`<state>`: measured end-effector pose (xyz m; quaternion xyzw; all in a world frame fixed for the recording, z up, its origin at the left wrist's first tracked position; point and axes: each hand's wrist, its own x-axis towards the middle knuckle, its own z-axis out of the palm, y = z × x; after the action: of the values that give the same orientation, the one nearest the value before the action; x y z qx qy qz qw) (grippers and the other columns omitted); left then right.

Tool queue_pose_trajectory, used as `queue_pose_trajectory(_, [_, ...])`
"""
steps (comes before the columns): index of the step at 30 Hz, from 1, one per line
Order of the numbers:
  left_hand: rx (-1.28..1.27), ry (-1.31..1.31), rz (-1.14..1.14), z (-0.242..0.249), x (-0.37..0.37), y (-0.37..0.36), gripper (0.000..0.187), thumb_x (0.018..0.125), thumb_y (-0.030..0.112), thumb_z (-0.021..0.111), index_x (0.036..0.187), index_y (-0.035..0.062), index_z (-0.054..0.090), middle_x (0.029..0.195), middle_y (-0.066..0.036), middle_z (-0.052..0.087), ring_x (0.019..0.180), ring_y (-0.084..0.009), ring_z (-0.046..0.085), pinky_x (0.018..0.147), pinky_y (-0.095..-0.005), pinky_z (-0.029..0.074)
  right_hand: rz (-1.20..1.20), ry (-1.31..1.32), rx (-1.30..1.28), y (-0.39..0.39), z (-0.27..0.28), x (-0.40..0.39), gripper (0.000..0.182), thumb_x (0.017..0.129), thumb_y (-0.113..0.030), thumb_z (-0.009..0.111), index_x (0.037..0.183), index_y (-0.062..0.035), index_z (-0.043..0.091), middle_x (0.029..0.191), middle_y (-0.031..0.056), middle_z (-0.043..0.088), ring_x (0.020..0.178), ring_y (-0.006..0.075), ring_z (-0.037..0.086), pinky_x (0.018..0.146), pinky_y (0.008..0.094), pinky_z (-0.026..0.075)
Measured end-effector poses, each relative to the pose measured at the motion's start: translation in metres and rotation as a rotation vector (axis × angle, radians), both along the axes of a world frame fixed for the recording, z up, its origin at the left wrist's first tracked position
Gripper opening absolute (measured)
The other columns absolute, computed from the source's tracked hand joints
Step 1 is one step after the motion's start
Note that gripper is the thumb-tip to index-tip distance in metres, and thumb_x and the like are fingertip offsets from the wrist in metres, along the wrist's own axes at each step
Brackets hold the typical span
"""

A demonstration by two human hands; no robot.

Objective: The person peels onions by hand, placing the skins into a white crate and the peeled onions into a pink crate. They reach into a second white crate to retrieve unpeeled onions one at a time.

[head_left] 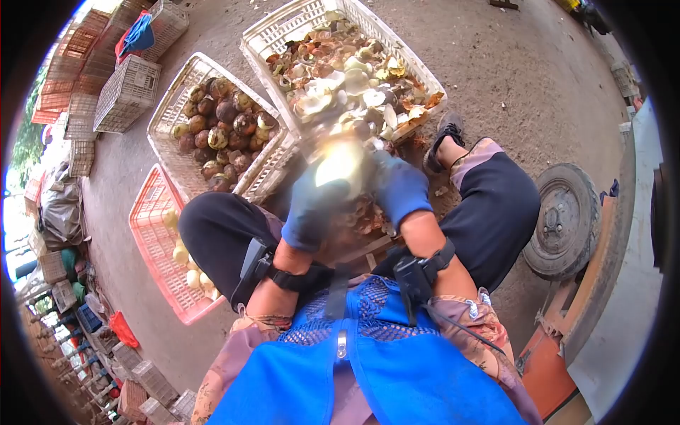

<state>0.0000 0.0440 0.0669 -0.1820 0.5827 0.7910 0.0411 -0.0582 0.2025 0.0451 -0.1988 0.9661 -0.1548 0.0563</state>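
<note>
Straight ahead of my body, my left hand [314,202], in a blue glove, is closed on a pale round vegetable [340,168] that looks like an onion. Motion blur and glare smear its outline. My right hand [400,185], also gloved in blue, is curled close against its right side; whether it grips a tool is hidden by the blur. Just beyond both hands, a white crate [273,74] is heaped with pale and brown peelings [347,81]. Left of it, another white crate [164,131] holds several brown, unpeeled onion-like vegetables [225,113].
A pink crate [149,227] with pale, peeled pieces [193,278] stands by my left knee. Several stacked crates [127,92] line the far left. To my right are a wheel [562,221] and a metal panel [623,283]. My shoe [446,142] rests beside the peelings crate.
</note>
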Motion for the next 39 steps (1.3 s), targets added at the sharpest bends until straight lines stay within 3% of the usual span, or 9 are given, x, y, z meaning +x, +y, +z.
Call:
queue_pose_trajectory(2, [-0.113, 0.065, -0.014, 0.005, -0.003, 0.003, 0.046, 0.076, 0.011, 0.062, 0.121, 0.0000, 0.058, 0.103, -0.006, 0.065, 0.088, -0.0141, 0.062, 0.073, -0.0267, 0.052, -0.023, -0.214, -0.465, 0.006, -0.016, -0.009, 0.021, 0.089, -0.028, 0.060, 0.092, -0.0080, 0.064, 0.085, 0.0114, 0.069, 0.075, 0.0276, 0.069, 0.067, 0.0349, 0.055])
queue_pose_trajectory(5, [-0.327, 0.140, -0.051, -0.001, -0.003, -0.001, 0.043, 0.078, 0.009, 0.063, 0.120, -0.0001, 0.058, 0.104, -0.006, 0.065, 0.088, -0.0135, 0.062, 0.074, -0.0264, 0.052, -0.166, -0.430, -1.101, 0.007, -0.003, -0.003, 0.024, 0.091, -0.027, 0.061, 0.092, -0.0049, 0.068, 0.084, 0.0121, 0.069, 0.074, 0.0231, 0.068, 0.070, 0.0315, 0.052])
queue_pose_trajectory(8, [-0.480, 0.150, -0.107, 0.007, -0.003, 0.001, 0.040, 0.080, 0.007, 0.064, 0.119, -0.0005, 0.057, 0.105, -0.006, 0.065, 0.088, -0.0125, 0.062, 0.075, -0.0253, 0.052, -0.182, -0.703, -1.230, 0.009, 0.009, -0.003, 0.023, 0.093, -0.025, 0.060, 0.093, -0.0040, 0.070, 0.079, 0.0078, 0.069, 0.071, 0.0134, 0.063, 0.070, 0.0293, 0.049])
queue_pose_trajectory(16, [-0.173, 0.064, -0.061, 0.022, -0.006, 0.010, 0.047, 0.080, 0.006, 0.068, 0.125, -0.0012, 0.054, 0.108, -0.006, 0.064, 0.088, -0.0116, 0.062, 0.078, -0.0237, 0.052, -0.255, -0.711, -1.297, 0.003, 0.004, 0.002, 0.012, 0.089, -0.017, 0.064, 0.093, -0.0063, 0.069, 0.077, 0.0052, 0.067, 0.071, 0.0137, 0.062, 0.065, 0.0307, 0.051])
queue_pose_trajectory(21, [-0.368, 0.127, -0.096, -0.009, -0.005, -0.003, 0.058, 0.072, 0.010, 0.073, 0.126, -0.0015, 0.054, 0.107, -0.005, 0.063, 0.088, -0.0104, 0.061, 0.075, -0.0244, 0.052, 0.105, 0.137, -0.782, 0.004, 0.033, 0.002, 0.019, 0.082, -0.025, 0.069, 0.093, -0.0101, 0.065, 0.092, 0.0105, 0.067, 0.081, 0.0334, 0.065, 0.065, 0.0382, 0.053])
queue_pose_trajectory(25, [-0.651, 0.134, -0.157, -0.025, 0.000, -0.006, 0.072, 0.073, 0.029, 0.082, 0.133, 0.0004, 0.052, 0.115, -0.013, 0.067, 0.100, -0.0201, 0.064, 0.089, -0.0332, 0.050, 0.085, 0.016, -0.671, 0.003, 0.014, 0.001, 0.017, 0.082, -0.027, 0.066, 0.083, -0.0106, 0.062, 0.087, 0.0106, 0.064, 0.077, 0.0323, 0.064, 0.063, 0.0406, 0.051])
queue_pose_trajectory(31, [-0.397, 0.130, -0.137, -0.014, -0.001, 0.001, 0.058, 0.068, 0.006, 0.073, 0.123, -0.0009, 0.055, 0.106, -0.004, 0.063, 0.090, -0.0115, 0.060, 0.077, -0.0253, 0.051, 0.080, -0.133, -0.851, 0.010, -0.004, -0.011, 0.017, 0.088, -0.025, 0.062, 0.079, -0.0103, 0.060, 0.078, 0.0119, 0.062, 0.068, 0.0341, 0.060, 0.060, 0.0405, 0.049])
queue_pose_trajectory(37, [-0.452, 0.185, -0.172, -0.006, 0.000, 0.006, 0.058, 0.080, 0.022, 0.075, 0.130, 0.0014, 0.053, 0.119, -0.012, 0.063, 0.105, -0.0195, 0.061, 0.091, -0.0323, 0.049, -0.355, -0.581, -1.361, 0.003, -0.013, -0.011, 0.017, 0.095, -0.017, 0.058, 0.083, -0.0052, 0.063, 0.075, -0.0010, 0.063, 0.059, 0.0133, 0.058, 0.055, 0.0273, 0.046])
queue_pose_trajectory(39, [-0.127, 0.178, -0.084, 0.005, -0.004, 0.015, 0.051, 0.084, 0.014, 0.070, 0.130, 0.0018, 0.052, 0.117, -0.011, 0.064, 0.104, -0.0185, 0.061, 0.089, -0.0321, 0.050, -0.394, -0.692, -1.614, 0.005, -0.005, -0.011, 0.016, 0.097, -0.011, 0.057, 0.084, -0.0059, 0.063, 0.076, -0.0048, 0.059, 0.062, 0.0041, 0.055, 0.053, 0.0233, 0.045])
